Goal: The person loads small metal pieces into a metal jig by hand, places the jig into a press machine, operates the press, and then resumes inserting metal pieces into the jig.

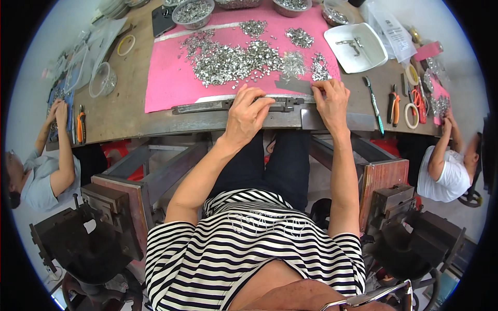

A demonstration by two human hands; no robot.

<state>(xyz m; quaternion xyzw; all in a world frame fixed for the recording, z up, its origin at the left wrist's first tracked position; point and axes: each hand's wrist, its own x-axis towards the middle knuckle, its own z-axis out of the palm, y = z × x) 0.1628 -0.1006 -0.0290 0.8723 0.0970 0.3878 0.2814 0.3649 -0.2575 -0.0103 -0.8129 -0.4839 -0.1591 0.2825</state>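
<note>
My left hand (pixel 246 115) is over a long narrow metal fixture (pixel 202 107) along the front edge of the bench. Its thumb and fingers are bent together at the fixture; what they pinch, if anything, is too small to make out. My right hand (pixel 333 106) is at the right end of the pink mat (pixel 168 78), thumb and forefinger brought together just below a small heap of metal pieces (pixel 320 67). Whatever lies between those fingertips is hidden. Between my hands lies a dark grey flat strip (pixel 294 84), with a heap of thin silvery pins (pixel 293 63) behind it.
A large pile of small metal parts (pixel 228 62) covers the mat's middle. Tubs of parts (pixel 193 23) stand behind. A white tray (pixel 358 59) holds a few metal links. To the right lie a toothbrush (pixel 374 106) and orange-handled pliers (pixel 396 109). Co-workers sit at both sides.
</note>
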